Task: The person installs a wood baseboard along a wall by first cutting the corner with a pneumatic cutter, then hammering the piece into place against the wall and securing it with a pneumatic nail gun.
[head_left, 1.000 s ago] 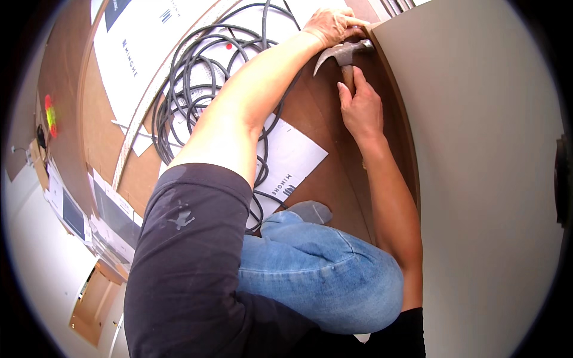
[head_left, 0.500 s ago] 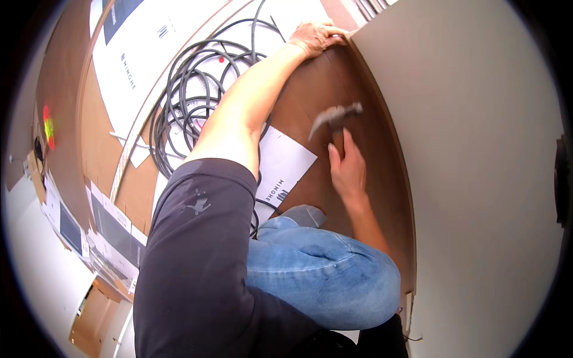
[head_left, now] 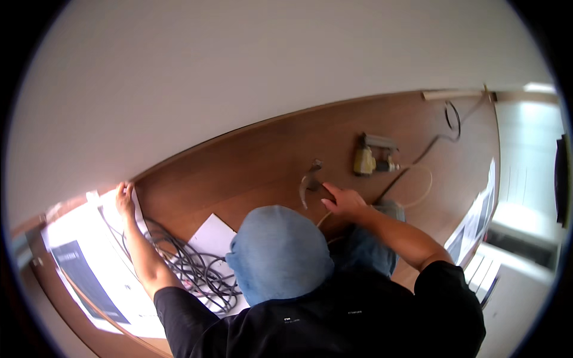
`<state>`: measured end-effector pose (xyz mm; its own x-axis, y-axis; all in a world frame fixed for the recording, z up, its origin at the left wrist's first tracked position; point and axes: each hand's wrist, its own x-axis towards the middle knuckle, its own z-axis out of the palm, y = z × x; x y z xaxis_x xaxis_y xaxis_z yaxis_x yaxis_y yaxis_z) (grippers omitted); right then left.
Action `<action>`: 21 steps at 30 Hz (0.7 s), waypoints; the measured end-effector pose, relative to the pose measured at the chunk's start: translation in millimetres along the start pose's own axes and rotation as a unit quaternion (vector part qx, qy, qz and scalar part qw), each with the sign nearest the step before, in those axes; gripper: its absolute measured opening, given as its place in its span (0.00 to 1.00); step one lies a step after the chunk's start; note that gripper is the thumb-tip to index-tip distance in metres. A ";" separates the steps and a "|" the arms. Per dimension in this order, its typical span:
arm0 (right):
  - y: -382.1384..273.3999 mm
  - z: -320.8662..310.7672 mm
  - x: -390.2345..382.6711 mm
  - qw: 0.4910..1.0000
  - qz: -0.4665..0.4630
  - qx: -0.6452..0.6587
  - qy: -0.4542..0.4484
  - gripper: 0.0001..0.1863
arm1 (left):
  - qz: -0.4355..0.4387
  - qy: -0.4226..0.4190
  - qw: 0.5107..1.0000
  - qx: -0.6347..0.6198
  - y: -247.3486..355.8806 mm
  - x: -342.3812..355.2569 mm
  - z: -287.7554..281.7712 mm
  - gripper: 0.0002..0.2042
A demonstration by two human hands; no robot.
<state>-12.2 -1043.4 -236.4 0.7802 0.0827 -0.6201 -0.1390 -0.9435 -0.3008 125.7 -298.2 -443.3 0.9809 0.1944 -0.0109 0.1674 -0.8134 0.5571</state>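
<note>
My right hand (head_left: 346, 201) is closed around the handle of a claw hammer (head_left: 310, 181). The hammer's metal head hangs over the brown wood floor (head_left: 262, 170), and I cannot tell whether it touches. Far out to the left, my left hand (head_left: 124, 200) has bent fingers closed at the end of a thin brown trim strip (head_left: 239, 129), where the floor meets the pale wall. Its fingertips are small and partly hidden. A yellow and grey nail gun (head_left: 371, 157) lies on the floor beyond my right hand.
A tangle of black cable (head_left: 197, 271) lies by my left forearm, over white printed sheets (head_left: 101, 280). The pale wall (head_left: 268, 59) borders the floor's far side. A pale hose (head_left: 430, 179) curls from the nail gun. More papers (head_left: 474, 224) lie at right, near a white cabinet (head_left: 519, 286).
My view has swung to the right, bringing the nail gun and hose into sight. The hammer stays in my right hand. My left hand remains at the strip's end by the wall.
</note>
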 end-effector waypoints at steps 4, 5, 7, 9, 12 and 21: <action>42.3 -9.0 -69.1 0.991 0.019 0.056 0.123 0.28 | -0.032 0.066 0.996 -0.060 30.0 -22.3 -13.6 0.17; 45.2 -9.7 -77.2 0.980 0.000 0.065 0.186 0.26 | -0.118 0.077 0.985 -0.103 20.8 -24.7 -22.6 0.20; 51.7 -21.6 -91.1 0.984 0.064 0.049 0.160 0.23 | -0.153 0.132 0.977 -0.074 28.6 -45.4 -14.3 0.25; 74.3 -29.7 -102.8 0.982 0.142 0.031 0.121 0.20 | -0.199 0.027 0.979 -0.039 83.0 -76.6 11.2 0.27; 124.8 -46.7 -91.9 0.984 0.058 -0.063 0.153 0.16 | -0.063 0.024 0.983 -0.170 103.6 -111.6 55.4 0.14; 231.4 -65.7 -19.2 0.991 0.049 -0.109 0.064 0.20 | 0.049 -0.192 0.979 0.054 196.0 -155.5 36.1 0.12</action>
<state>-19.3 -1284.4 -246.5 0.8423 -0.0407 -0.5375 -0.0938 -0.9930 -0.0719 9.7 -507.7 -362.4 0.9543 -0.0911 -0.2845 0.0596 -0.8752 0.4801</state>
